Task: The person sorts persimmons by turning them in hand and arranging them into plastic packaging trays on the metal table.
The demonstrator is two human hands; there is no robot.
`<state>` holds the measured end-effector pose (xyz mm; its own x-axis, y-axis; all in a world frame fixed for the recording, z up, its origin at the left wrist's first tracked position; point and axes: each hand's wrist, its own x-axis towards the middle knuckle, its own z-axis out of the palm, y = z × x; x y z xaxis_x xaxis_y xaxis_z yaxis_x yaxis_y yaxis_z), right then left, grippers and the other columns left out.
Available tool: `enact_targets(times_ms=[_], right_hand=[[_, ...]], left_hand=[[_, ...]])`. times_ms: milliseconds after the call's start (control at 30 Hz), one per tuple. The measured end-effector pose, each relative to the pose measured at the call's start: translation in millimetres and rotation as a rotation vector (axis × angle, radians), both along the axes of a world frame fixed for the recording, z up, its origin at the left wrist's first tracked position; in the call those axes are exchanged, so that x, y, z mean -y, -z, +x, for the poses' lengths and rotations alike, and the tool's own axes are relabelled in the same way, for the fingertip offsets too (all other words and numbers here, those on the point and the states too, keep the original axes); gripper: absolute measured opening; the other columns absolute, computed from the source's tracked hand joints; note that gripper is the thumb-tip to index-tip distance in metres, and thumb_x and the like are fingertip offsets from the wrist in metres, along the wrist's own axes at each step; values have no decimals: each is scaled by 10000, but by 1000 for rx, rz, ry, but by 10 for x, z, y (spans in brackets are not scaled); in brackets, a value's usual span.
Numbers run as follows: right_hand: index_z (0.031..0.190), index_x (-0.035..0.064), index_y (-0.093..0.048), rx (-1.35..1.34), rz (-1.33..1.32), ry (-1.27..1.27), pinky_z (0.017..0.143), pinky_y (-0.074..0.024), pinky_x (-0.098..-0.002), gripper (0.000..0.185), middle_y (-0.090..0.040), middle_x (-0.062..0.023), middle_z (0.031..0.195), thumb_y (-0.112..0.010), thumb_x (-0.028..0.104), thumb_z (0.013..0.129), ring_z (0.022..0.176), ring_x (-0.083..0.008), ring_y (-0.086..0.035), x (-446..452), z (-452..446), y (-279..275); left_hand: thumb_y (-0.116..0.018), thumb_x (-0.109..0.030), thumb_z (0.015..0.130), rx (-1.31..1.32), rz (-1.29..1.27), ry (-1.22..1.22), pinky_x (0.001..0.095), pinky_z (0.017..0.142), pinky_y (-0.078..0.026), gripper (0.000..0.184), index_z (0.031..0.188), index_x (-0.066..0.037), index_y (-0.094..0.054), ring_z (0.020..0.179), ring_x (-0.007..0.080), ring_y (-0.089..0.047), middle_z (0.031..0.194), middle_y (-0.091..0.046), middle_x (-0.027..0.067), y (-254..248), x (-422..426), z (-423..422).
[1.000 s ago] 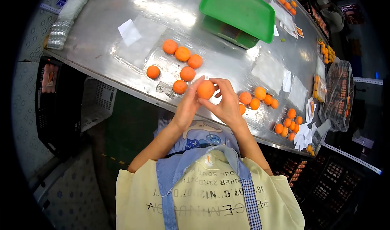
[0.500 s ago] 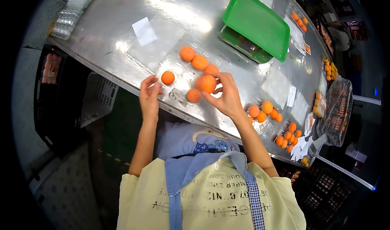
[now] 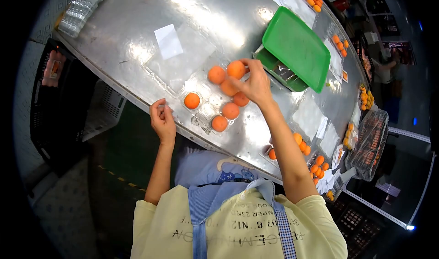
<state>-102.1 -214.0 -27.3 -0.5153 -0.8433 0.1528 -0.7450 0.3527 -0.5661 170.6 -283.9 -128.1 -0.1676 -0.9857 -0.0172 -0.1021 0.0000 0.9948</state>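
Note:
My right hand (image 3: 254, 83) is closed on an orange (image 3: 236, 70), holding it by its right side at the far end of a group of oranges. Below the fingers sits another orange (image 3: 228, 88), partly covered by the thumb. These oranges lie in a clear plastic tray (image 3: 206, 107), its edges hard to make out against the shiny metal. A single orange (image 3: 192, 100) rests at the tray's left side. My left hand (image 3: 163, 121) hovers by the table's front edge, left of that orange, its fingers loosely curled and holding nothing.
A green lid (image 3: 297, 48) tops a clear container at the back right of the metal table (image 3: 123, 39). A white paper (image 3: 168, 41) lies behind the tray. More oranges (image 3: 318, 167) sit to the right. Clear trays (image 3: 75, 18) are stacked at the far left.
My right hand has moved away from me to the tray's far end, with an orange in its fingers. The left hand has drawn slightly down and its fingers are more curled.

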Motion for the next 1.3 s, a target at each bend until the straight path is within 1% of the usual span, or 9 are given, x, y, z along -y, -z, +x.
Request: enact_targets(times_ms=[67,167,267,367,500,700,900,1100,1300], right_hand=[[1087,24,-593,-33,10,-17,694,-508,-358,503,-575,-117,976,-765,265,681,849,-235,-611,55,-106,43],[1091,36,-594,47,41,-36,724,-506,-370,504,-579,-122,987,-767,264,676,858,-248,-613,145,-22,-68],[1095,53,-597,37,79,-164,739,-506,-379,503,-587,-135,997,-768,269,673,874,-276,-609,166,265,-119],[1053,54,-598,-17,85,-251,734,-493,-406,465,-585,-122,1023,-778,238,665,901,-311,-579,182,482,-39],[1018,59,-603,-147,23,-357,735,-471,-387,485,-575,-94,968,-797,229,607,899,-276,-552,222,572,132],[985,68,-610,-248,-1,-397,772,-442,-376,501,-570,-69,930,-816,241,563,913,-252,-538,282,611,207],[905,62,-592,-311,46,-345,752,-425,-378,416,-556,-75,869,-797,227,583,859,-248,-524,304,671,259],[851,53,-569,-248,25,-305,723,-442,-387,332,-535,-83,826,-762,182,614,833,-263,-535,301,718,320],[905,33,-590,-242,31,-300,725,-452,-390,352,-554,-97,881,-753,175,627,840,-275,-556,287,717,324]], left_hand=[[-542,-18,909,57,-77,-15,211,521,-447,180,1088,-7,-552,680,83,-551,997,-561,65,47,0,-17],[-553,-23,898,146,-194,-38,217,498,-444,159,1056,-6,-567,660,91,-552,1019,-560,72,44,-16,-65],[-573,-27,883,204,-233,-49,216,488,-443,157,1039,-13,-575,640,106,-556,1030,-569,80,47,-8,-79],[-579,-35,883,251,-290,-31,219,487,-446,156,1039,-21,-577,641,113,-568,1027,-577,82,1,1,-93],[-599,-22,857,304,-319,-12,226,489,-455,142,999,-34,-601,641,133,-588,998,-598,75,-39,12,-104],[-597,-7,845,316,-328,-7,232,482,-451,133,970,-48,-616,620,141,-580,981,-608,67,-63,17,-123],[-596,4,837,320,-356,-6,237,478,-447,137,955,-60,-626,600,145,-571,950,-613,64,-61,18,-130],[-596,9,825,341,-362,1,246,471,-438,142,938,-68,-633,577,148,-559,941,-614,58,-82,24,-143],[-598,6,817,361,-377,18,245,468,-434,150,938,-74,-636,576,148,-559,942,-615,51,-82,25,-136]])
